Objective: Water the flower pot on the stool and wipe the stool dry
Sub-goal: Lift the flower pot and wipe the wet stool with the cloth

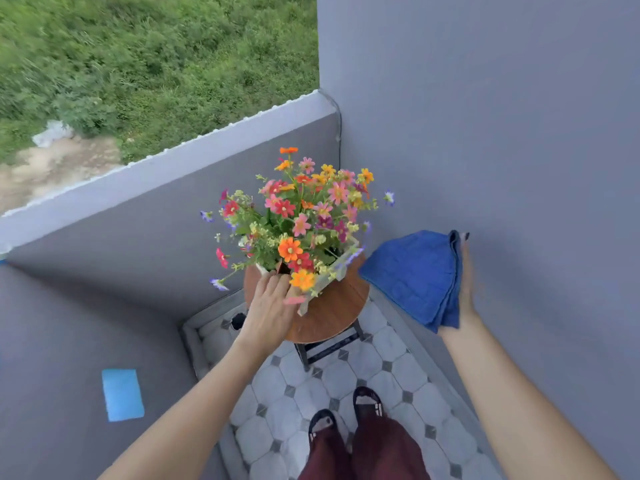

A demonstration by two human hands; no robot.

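Note:
A pale square flower pot (330, 278) full of orange, pink and red flowers (301, 216) stands on a round brown wooden stool (336, 313) in the balcony corner. My left hand (270, 306) grips the pot's near left rim, and the pot looks tilted. My right hand (465, 282) holds a folded blue cloth (415, 275) in the air to the right of the stool, close to the grey wall. No watering vessel is in view.
Grey balcony walls (156, 237) close in the corner on the left, back and right. The floor (363, 386) is white octagonal tile. A blue patch (122, 394) is on the left wall. My feet (346, 417) stand just before the stool. A small dark object (239, 320) lies beside the stool.

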